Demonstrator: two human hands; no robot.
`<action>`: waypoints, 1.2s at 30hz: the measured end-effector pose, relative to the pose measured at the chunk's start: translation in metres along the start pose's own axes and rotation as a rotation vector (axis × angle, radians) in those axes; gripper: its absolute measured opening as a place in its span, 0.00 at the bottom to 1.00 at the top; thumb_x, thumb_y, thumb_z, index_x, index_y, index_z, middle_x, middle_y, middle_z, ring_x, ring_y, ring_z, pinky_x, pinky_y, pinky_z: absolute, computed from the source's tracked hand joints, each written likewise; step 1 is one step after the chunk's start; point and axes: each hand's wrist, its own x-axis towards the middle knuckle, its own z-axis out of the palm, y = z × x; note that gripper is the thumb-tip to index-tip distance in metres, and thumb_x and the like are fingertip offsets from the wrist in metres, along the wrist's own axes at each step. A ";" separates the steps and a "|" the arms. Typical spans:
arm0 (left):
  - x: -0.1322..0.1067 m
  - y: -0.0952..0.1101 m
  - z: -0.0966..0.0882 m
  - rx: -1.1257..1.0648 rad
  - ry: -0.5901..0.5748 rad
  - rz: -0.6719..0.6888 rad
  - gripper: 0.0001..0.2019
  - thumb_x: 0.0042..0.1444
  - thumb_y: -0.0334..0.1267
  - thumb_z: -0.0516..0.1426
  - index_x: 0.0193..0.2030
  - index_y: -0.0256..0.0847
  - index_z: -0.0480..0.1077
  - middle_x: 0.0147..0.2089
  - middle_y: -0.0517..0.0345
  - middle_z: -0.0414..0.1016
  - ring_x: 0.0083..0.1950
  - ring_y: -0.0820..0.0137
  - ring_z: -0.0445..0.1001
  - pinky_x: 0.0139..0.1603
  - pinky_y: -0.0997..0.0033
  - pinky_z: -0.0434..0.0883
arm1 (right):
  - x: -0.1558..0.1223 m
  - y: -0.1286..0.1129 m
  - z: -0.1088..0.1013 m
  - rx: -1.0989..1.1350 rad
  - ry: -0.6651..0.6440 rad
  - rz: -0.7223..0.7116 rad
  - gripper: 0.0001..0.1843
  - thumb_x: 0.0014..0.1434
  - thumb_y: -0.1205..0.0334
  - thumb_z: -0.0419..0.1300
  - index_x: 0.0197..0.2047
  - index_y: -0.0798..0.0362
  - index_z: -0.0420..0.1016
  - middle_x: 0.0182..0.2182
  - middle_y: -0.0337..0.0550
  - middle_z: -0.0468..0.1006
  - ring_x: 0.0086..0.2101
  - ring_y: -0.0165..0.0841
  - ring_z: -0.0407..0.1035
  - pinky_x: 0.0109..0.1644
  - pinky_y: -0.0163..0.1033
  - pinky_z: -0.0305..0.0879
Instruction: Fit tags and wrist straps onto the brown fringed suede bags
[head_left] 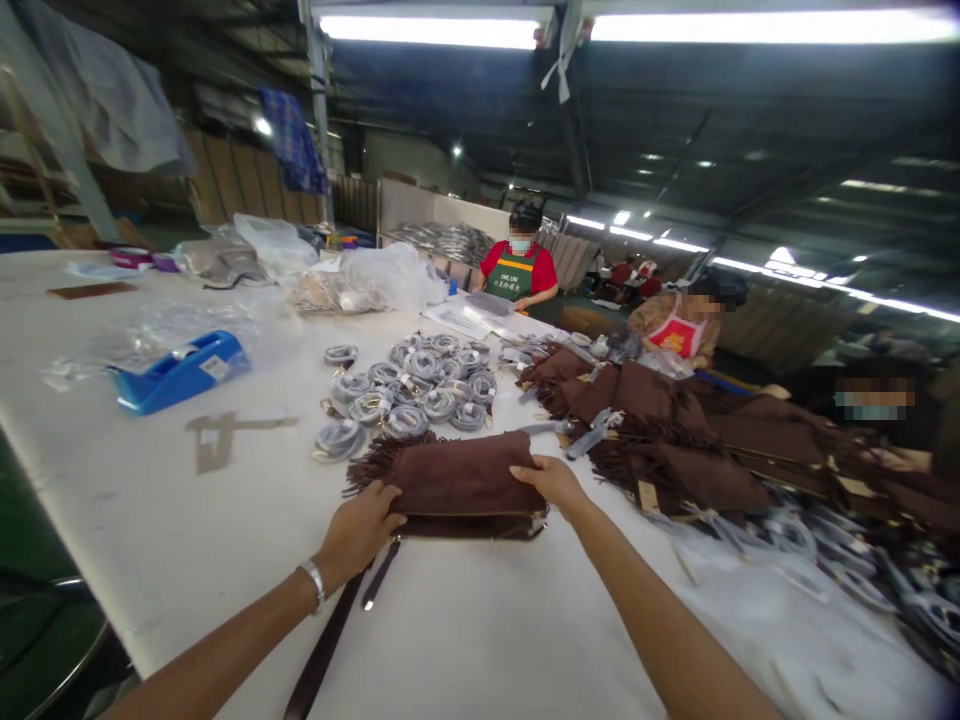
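Brown fringed bag (465, 478) between both hands at the near part of the table (480, 630), long axis left to right; whether resting or slightly raised, hard to tell. Left hand (360, 528) grips its near-left end, right hand (556, 484) its right end; neither clearly nearer.

One head-worn camera looks forward and down from above the near side of the white surface (487, 620). The left hand (360, 530) and right hand (555, 482) lie close to the lens. The wide field extends past the surface's far edge to overhead lights (435, 32).
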 end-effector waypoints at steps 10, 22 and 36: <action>-0.049 0.061 -0.051 -1.236 0.569 -0.455 0.27 0.55 0.50 0.59 0.59 0.43 0.61 0.61 0.48 0.62 0.62 0.56 0.61 0.62 0.53 0.61 | -0.155 -0.018 0.043 0.379 0.132 0.004 0.28 0.48 0.49 0.65 0.49 0.55 0.73 0.41 0.47 0.80 0.39 0.39 0.75 0.36 0.38 0.73; -0.143 0.071 0.026 -1.817 -0.379 -0.625 0.21 0.46 0.35 0.66 0.49 0.32 0.71 0.45 0.40 0.78 0.44 0.55 0.77 0.50 0.55 0.73 | -0.261 0.069 0.011 -0.181 0.044 -0.028 0.21 0.55 0.44 0.58 0.44 0.52 0.74 0.36 0.45 0.79 0.38 0.37 0.73 0.43 0.40 0.69; -0.142 0.103 -0.098 -1.763 -0.551 -0.132 0.26 0.59 0.55 0.54 0.55 0.37 0.69 0.47 0.46 0.77 0.48 0.58 0.75 0.51 0.62 0.72 | -0.232 -0.034 0.050 0.707 -0.028 0.019 0.28 0.47 0.55 0.69 0.50 0.56 0.72 0.38 0.49 0.82 0.34 0.40 0.77 0.39 0.42 0.75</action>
